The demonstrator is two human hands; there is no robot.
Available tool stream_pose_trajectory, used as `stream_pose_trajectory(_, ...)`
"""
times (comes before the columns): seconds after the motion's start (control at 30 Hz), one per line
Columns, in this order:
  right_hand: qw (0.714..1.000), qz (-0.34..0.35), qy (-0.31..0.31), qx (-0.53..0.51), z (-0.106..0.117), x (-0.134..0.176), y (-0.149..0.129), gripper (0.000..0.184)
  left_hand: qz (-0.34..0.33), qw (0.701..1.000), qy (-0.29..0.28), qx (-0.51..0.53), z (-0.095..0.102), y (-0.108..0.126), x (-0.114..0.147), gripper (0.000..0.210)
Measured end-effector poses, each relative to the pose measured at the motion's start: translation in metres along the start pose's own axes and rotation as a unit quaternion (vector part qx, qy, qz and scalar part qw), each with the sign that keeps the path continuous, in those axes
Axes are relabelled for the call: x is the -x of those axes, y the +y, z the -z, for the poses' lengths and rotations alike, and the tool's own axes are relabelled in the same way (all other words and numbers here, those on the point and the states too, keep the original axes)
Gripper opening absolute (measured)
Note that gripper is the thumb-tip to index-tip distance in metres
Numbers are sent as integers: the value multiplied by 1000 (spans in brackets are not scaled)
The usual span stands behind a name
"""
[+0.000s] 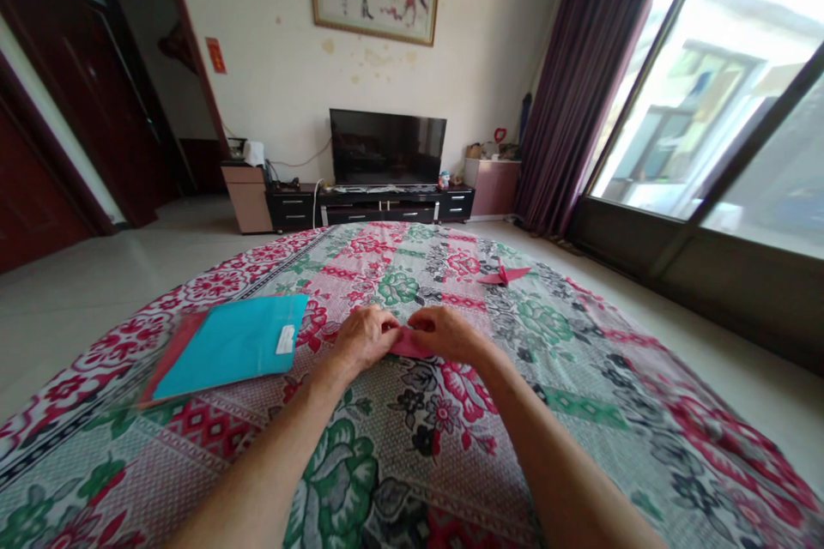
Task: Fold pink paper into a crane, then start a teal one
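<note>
A small piece of folded pink-red paper (412, 345) lies on the patterned tablecloth (399, 420) in front of me. On its left side my left hand (368, 334) has its fingers closed at the paper's edge. My right hand (447, 333) pinches the paper's upper right part, fingers bent over it. The fingertips partly cover the paper, so its exact folds are hidden. Farther off to the right sits a folded red paper figure (504, 275) with pointed ends, apart from both hands.
To the left lies a pack of coloured paper (235, 343), blue on top with red below and a white label. Beyond the round table stand a television (388, 147) and a low black cabinet (296, 208). A window (727, 103) and a purple curtain (579, 77) are at right.
</note>
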State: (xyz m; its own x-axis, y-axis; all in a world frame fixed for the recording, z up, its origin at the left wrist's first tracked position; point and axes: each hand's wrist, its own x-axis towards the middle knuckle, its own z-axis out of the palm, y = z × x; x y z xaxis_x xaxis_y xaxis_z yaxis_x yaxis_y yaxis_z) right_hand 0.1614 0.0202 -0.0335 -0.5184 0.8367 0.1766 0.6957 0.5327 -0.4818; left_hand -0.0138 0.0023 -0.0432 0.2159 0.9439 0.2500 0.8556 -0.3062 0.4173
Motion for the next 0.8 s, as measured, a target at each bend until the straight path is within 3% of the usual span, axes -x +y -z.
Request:
stream_pose_trajectory(0.27, 999, -20, 32, 20, -10, -1, 2, 23, -35, 998, -10, -50, 1, -2, -1, 25)
stream_pose_trajectory(0.8, 998, -55, 31, 20, -11, -1, -5, 21, -85, 996, -6, 33, 1, -8, -2, 25)
